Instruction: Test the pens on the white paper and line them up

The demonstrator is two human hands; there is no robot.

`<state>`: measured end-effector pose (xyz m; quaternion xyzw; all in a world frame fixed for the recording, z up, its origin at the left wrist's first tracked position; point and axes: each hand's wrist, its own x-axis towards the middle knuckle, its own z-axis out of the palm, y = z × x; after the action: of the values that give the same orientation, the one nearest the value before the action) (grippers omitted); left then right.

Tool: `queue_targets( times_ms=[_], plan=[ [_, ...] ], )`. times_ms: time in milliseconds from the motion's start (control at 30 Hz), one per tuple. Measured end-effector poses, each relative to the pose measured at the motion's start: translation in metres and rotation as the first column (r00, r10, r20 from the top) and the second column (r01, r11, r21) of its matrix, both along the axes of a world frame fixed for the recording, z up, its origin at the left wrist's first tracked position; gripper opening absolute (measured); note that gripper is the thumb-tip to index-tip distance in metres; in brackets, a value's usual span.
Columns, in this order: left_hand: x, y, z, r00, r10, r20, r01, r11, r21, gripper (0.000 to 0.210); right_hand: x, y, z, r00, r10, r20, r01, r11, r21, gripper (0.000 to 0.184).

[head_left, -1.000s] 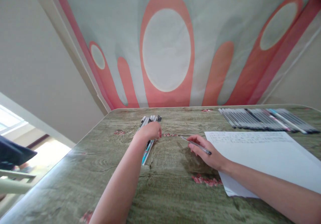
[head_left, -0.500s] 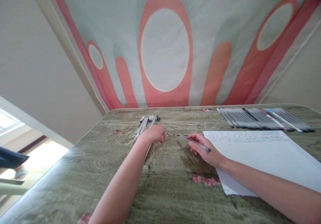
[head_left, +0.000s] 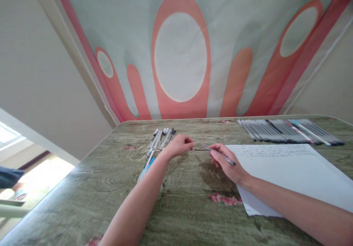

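Note:
My right hand grips a clear-barrelled pen with a dark end, its thin tip pointing left and slightly up over the table. Left of that tip is my left hand, fingers curled together and a small gap from the pen. What its fingers hold, if anything, is too small to make out. Beyond and left of my left wrist lie several pens with white and black ends. Nearer me, more pens, some blue, are partly hidden by my left forearm.
A sheet of paper with handwritten lines near its top lies under my right forearm. Behind it, a long row of pens lies side by side. The wood-patterned table reaches a patterned wall. Part of a person's dark sleeve shows at far left.
My left hand has moved right, away from the pens and nearer the pen tip, uncovering blue pens beside its forearm. My right hand has shifted slightly right, still holding its pen.

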<state>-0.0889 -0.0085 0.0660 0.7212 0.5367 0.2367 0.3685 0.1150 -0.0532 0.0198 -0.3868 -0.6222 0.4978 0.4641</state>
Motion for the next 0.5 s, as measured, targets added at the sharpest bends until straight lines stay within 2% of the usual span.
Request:
queue_targets(
  times_ms=[33,67,133,167,233,367,500],
  plan=[
    [0.010,0.000,-0.007,0.970,0.083,0.227,-0.065,0.994,-0.087,0.018,0.001,0.001,0.000,0.998,-0.054,-0.021,0.055,0.998,0.023,0.029],
    [0.022,-0.001,-0.016,0.888,0.166,0.429,-0.092,0.978,-0.188,0.019,0.001,0.003,0.000,0.994,-0.105,-0.041,0.107,0.993,0.046,0.030],
    [0.043,-0.005,-0.032,0.665,0.309,0.680,-0.062,0.930,-0.362,0.021,0.003,0.005,0.000,0.981,-0.181,-0.074,0.187,0.979,0.083,0.030],
    [0.052,-0.007,-0.039,0.576,0.352,0.738,-0.022,0.909,-0.416,0.021,0.004,0.007,0.000,0.976,-0.200,-0.086,0.207,0.974,0.089,0.029],
    [0.063,-0.011,-0.049,0.475,0.379,0.794,0.045,0.891,-0.453,0.021,0.005,0.008,0.000,0.974,-0.199,-0.110,0.207,0.976,0.069,0.028],
    [0.064,-0.011,-0.055,0.382,0.359,0.852,0.093,0.902,-0.422,0.020,0.005,0.012,-0.004,0.970,-0.124,-0.207,0.121,0.992,-0.028,0.032],
    [0.058,-0.006,-0.055,0.324,0.356,0.877,0.088,0.911,-0.402,0.020,0.005,0.019,-0.014,0.950,-0.137,-0.281,0.119,0.990,-0.080,0.034]
  ],
)
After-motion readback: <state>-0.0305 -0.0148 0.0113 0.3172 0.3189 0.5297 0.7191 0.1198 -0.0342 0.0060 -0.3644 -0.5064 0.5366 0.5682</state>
